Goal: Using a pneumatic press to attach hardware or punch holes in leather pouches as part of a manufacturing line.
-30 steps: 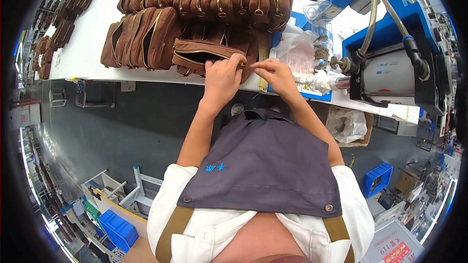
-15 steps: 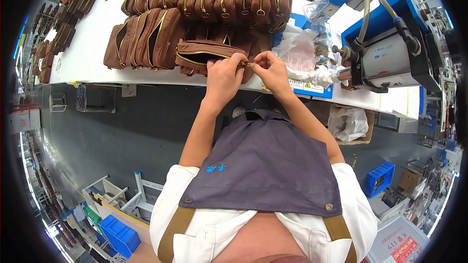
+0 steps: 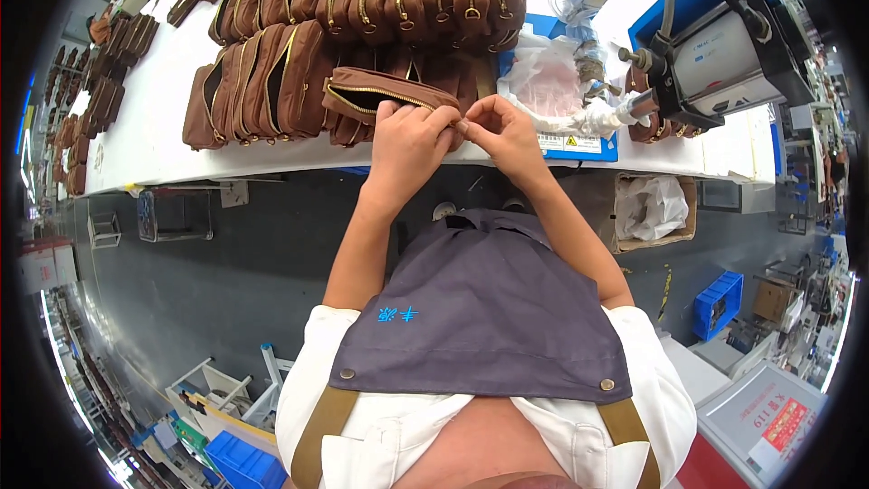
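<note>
Both hands point(image 3: 457, 131) have lifted the brown pouch's point(image 3: 380, 95) zipper end.

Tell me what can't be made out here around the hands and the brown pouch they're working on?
- Head view: whatever the fingertips pinch at the end of the brown pouch; the left hand and right hand cover it.
- Head view: the zipper pull, too small and hidden by the fingers.
- Head view: the pouch's underside, resting on the white table.
- Head view: the far pouch rows, bent and cut by the rim.

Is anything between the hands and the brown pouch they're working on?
Nothing visible: the left hand rests on the pouch, and the right hand pinches at its end.
</note>
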### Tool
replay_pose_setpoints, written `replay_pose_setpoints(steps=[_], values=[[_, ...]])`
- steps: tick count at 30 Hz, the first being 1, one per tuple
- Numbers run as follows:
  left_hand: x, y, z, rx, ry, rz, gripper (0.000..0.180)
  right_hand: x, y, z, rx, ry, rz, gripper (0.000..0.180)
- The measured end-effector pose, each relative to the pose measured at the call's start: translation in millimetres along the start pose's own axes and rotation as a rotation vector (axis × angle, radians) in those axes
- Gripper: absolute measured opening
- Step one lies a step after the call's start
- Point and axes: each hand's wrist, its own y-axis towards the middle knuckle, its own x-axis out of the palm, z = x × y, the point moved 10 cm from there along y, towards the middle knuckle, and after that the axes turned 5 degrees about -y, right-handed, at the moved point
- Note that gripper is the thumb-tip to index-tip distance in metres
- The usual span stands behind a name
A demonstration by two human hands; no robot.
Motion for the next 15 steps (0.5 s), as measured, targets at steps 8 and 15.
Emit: replay_pose_setpoints(steps=[8,15], values=[[-5.9,30.9,89.7,0.275,-0.856,-0.39,0.011,-33.6,-59.9,-94.7,-0.163,-0.368,-0.314,0.078],[70.1,45.5,140.4,0.361,-1.236,-0.855,0.017,-71.2,-102.4,-75.0,0.028,-0.307,-0.329,0.091]])
